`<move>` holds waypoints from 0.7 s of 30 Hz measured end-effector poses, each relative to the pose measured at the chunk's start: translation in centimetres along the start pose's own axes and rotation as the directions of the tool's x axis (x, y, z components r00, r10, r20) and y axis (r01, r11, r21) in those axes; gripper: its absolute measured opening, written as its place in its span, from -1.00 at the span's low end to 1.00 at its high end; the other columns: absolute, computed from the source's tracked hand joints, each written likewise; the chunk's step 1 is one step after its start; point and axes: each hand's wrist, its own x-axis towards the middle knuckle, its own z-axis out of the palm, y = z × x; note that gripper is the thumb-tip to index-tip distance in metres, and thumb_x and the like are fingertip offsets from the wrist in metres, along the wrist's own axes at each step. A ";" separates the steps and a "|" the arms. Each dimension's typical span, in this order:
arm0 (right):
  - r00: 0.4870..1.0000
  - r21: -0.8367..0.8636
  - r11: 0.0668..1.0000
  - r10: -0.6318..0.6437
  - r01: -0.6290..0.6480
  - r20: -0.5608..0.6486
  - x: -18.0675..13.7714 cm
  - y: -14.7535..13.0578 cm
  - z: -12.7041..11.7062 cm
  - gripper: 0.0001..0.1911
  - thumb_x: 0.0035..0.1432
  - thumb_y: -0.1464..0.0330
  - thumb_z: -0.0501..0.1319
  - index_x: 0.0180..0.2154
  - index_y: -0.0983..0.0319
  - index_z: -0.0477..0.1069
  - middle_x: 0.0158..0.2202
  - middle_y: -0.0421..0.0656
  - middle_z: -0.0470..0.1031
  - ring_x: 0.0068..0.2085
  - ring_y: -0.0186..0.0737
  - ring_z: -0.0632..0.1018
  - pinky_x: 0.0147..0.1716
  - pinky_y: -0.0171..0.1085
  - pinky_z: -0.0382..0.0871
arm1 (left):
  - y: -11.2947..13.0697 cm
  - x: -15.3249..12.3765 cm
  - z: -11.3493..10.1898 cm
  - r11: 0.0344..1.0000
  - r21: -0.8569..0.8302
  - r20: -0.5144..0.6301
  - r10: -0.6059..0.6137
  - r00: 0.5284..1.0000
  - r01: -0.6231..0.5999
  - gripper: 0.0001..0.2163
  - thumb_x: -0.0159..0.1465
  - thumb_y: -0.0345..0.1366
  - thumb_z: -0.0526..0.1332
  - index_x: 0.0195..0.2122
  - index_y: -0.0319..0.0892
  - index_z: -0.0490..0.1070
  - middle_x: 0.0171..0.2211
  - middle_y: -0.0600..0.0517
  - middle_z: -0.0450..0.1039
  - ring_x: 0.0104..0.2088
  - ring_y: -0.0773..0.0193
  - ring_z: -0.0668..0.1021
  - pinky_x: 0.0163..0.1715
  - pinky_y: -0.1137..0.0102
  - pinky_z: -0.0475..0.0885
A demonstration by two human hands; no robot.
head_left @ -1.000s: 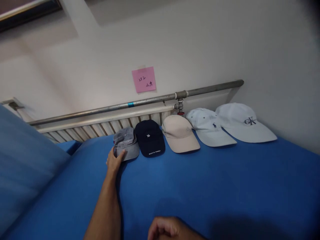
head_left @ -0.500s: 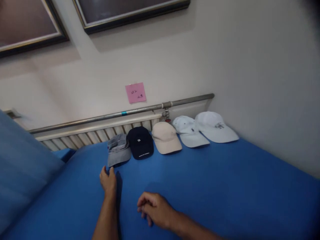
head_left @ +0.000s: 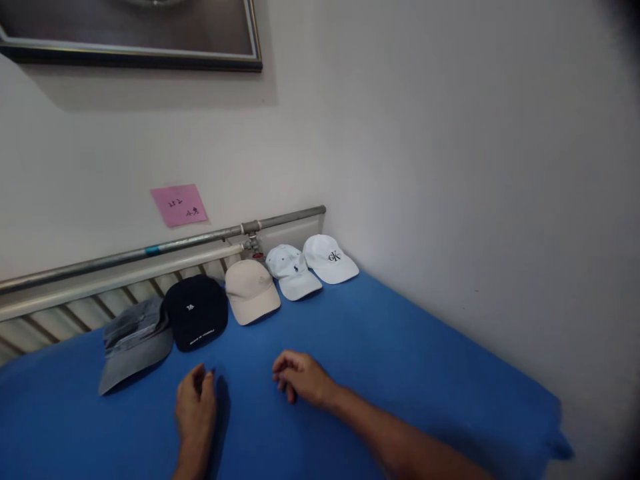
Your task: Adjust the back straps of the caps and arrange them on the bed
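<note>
Caps stand in a row along the back of a blue-covered surface [head_left: 410, 373]. From the left come a grey cap [head_left: 137, 343], a navy cap [head_left: 195, 313] with small white lettering, a beige cap [head_left: 251, 290], a pale cap [head_left: 293, 270] with a small dark emblem, and a white cap [head_left: 330, 258] with dark letters. My left hand [head_left: 196, 403] hovers just in front of the navy cap, thumb and fingers apart, holding nothing. Over the cover in front of the beige cap, my right hand [head_left: 303, 378] is empty, its fingers loosely bent and apart. Neither hand touches a cap.
Behind the caps run a white radiator [head_left: 120, 293] and a metal pipe [head_left: 200, 240] with a red-handled valve [head_left: 257, 255]. A pink note [head_left: 179, 205] sticks to the wall below a framed picture [head_left: 135, 47]. A bare wall [head_left: 475, 200] borders the surface on the right.
The view has turned right, so the caps appear further left. My left hand has moved from in front of the grey cap to in front of the navy one. The row is unchanged.
</note>
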 end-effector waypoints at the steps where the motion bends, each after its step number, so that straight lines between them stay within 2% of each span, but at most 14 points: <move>1: 1.000 0.004 1.000 -0.005 0.005 -0.028 0.1 -0.1 -0.8 -0.87 0.02 0.55 0.07 -0.39 0.26 0.34 -0.52 -0.30 0.40 -0.70 -0.49 0.34 -0.69 -0.45 0.20 | 0.7 -0.4 0.8 0.999 -0.038 0.019 0.025 1.000 -0.024 -0.53 0.14 -0.09 0.05 -0.06 -0.35 0.38 -0.06 -0.30 0.41 -0.01 -0.11 0.46 0.06 0.05 0.32; 5: 0.996 0.023 1.000 -0.011 0.013 -0.084 0.6 -0.3 -2.3 -0.85 0.04 0.54 0.04 -0.35 0.24 0.32 -0.52 -0.32 0.39 -0.69 -0.50 0.34 -0.69 -0.46 0.18 | 1.7 -1.1 2.1 0.994 -0.077 0.076 0.085 0.993 -0.080 -0.60 0.16 -0.08 0.04 -0.14 -0.27 0.41 -0.10 -0.21 0.45 -0.01 -0.02 0.47 0.07 0.13 0.32; 11: 0.998 0.025 0.999 -0.024 0.025 -0.058 1.1 -0.5 -1.8 -0.88 0.02 0.51 0.07 -0.38 0.25 0.34 -0.50 -0.30 0.41 -0.68 -0.52 0.32 -0.71 -0.47 0.16 | 0.9 -1.0 0.7 0.985 -0.172 0.155 0.055 0.986 -0.028 -0.60 0.13 -0.03 0.11 -0.18 -0.22 0.46 -0.13 -0.15 0.49 -0.05 0.00 0.50 0.04 0.11 0.34; 15: 0.997 0.016 0.999 -0.034 0.035 -0.070 2.2 -1.1 -1.8 -0.88 0.02 0.50 0.05 -0.38 0.25 0.33 -0.52 -0.31 0.41 -0.71 -0.52 0.31 -0.71 -0.46 0.15 | 1.1 -0.8 0.3 0.978 -0.208 0.151 0.063 0.986 -0.030 -0.62 0.09 -0.01 0.15 -0.25 -0.20 0.48 -0.21 -0.13 0.52 -0.11 0.00 0.51 0.00 0.11 0.36; 18: 0.996 0.005 0.999 -0.042 0.043 -0.077 2.9 -1.3 -1.7 -0.89 0.03 0.48 0.05 -0.38 0.25 0.32 -0.51 -0.30 0.40 -0.71 -0.51 0.31 -0.71 -0.45 0.16 | 1.4 -0.6 0.1 0.978 -0.211 0.156 0.036 0.987 -0.002 -0.59 0.08 0.03 0.16 -0.24 -0.21 0.48 -0.26 -0.12 0.52 -0.20 0.04 0.52 -0.09 0.14 0.40; 21: 0.994 0.001 0.998 -0.059 0.060 -0.094 3.1 -1.4 -1.7 -0.91 0.06 0.42 0.06 -0.35 0.25 0.32 -0.49 -0.28 0.42 -0.70 -0.50 0.32 -0.71 -0.43 0.17 | 1.7 -0.2 -0.2 0.980 -0.197 0.177 0.023 0.984 0.012 -0.57 0.12 0.08 0.13 -0.27 -0.20 0.46 -0.40 -0.03 0.48 -0.38 0.15 0.50 -0.29 0.26 0.42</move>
